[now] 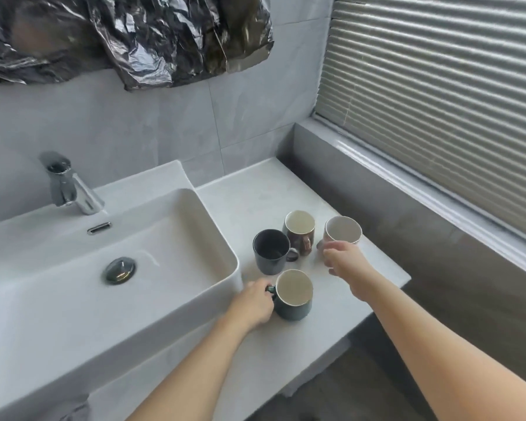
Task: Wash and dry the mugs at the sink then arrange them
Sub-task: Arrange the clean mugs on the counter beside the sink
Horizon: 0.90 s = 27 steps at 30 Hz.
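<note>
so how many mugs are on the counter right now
4, all upright beside the sink: green mug nearest, its handle gripped by the left hand; dark blue mug; brown mug; pale mug by the right hand. None appear hidden.

Four mugs stand upright on the counter: green mug point(294, 296) nearest, dark blue mug point(271, 252), brown mug point(299, 230), pale pink mug point(343, 230).

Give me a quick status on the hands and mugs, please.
Left hand grips green mug handle. Right hand at white mug, grip unclear. Dark mug, brown mug untouched. Sink unobstructed.
</note>
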Available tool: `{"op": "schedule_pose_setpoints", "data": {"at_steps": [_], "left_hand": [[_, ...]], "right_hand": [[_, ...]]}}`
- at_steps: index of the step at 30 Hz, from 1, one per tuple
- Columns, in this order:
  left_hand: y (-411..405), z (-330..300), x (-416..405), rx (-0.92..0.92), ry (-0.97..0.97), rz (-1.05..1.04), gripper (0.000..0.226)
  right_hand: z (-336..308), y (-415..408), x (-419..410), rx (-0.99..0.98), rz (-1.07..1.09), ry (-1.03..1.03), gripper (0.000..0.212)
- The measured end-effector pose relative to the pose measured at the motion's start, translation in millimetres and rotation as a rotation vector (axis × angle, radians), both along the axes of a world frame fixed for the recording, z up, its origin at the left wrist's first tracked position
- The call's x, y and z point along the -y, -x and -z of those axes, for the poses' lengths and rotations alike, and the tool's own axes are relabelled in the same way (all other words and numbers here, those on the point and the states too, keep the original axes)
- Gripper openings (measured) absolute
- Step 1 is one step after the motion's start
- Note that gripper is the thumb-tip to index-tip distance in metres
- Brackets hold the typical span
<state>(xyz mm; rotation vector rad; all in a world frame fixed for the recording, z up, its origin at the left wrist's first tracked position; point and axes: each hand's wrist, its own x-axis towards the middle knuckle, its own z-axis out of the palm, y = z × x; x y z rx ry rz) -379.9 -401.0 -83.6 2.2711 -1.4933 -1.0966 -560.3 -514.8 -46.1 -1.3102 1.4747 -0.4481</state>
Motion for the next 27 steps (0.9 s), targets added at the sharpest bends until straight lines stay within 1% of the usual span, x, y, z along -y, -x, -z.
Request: {"op": "schedule_pose_setpoints", "data": {"at_steps": [2, 3, 5, 6, 8, 10, 12, 14, 17, 21, 24, 27], "left_hand": [[0, -1, -4, 0.018, -0.083, -0.029, 0.032], [1, -1, -8, 0.003, -0.115, -0.062, 0.028], [5, 2, -14, -0.109, -0.177, -0.16, 0.023], [9, 4, -17, -0.186, -0.209, -0.217, 0.022], [18, 4, -19, -0.308, -0.259, -0.304, 0.024], [29, 4, -21, -0.365, -0.27, -0.372, 0.028], [44, 3, -27, -0.409, -0.251, -0.448, 0.029], [55, -1, -32, -0.461, -0.193, -0.552, 0.031], [60, -13, -37, -0.462, -0.089, -0.668, 0.032], [54, -47, -46, -0.467, 0.009, -0.699, 0.034], [41, -78, -48, -0.526, 0.087, -0.72, 0.036], [28, -102, -39, -0.578, 0.145, -0.735, 0.036]], "right_hand": [[5, -4, 14, -0.02, -0.035, -0.063, 0.035], [10, -5, 22, -0.026, -0.052, -0.093, 0.03], [19, -8, 35, -0.023, -0.091, -0.145, 0.016], [24, -9, 41, -0.028, -0.12, -0.155, 0.014], [32, -11, 52, -0.05, -0.16, -0.168, 0.018], [36, -13, 61, -0.047, -0.178, -0.212, 0.02], [38, -17, 67, -0.023, -0.212, -0.271, 0.024], [38, -24, 73, -0.008, -0.214, -0.338, 0.031], [39, -30, 80, 0.006, -0.186, -0.454, 0.035], [39, -35, 86, 0.028, -0.178, -0.526, 0.031], [36, -40, 88, 0.089, -0.109, -0.554, 0.03], [33, -45, 90, 0.135, -0.032, -0.533, 0.031]]}}
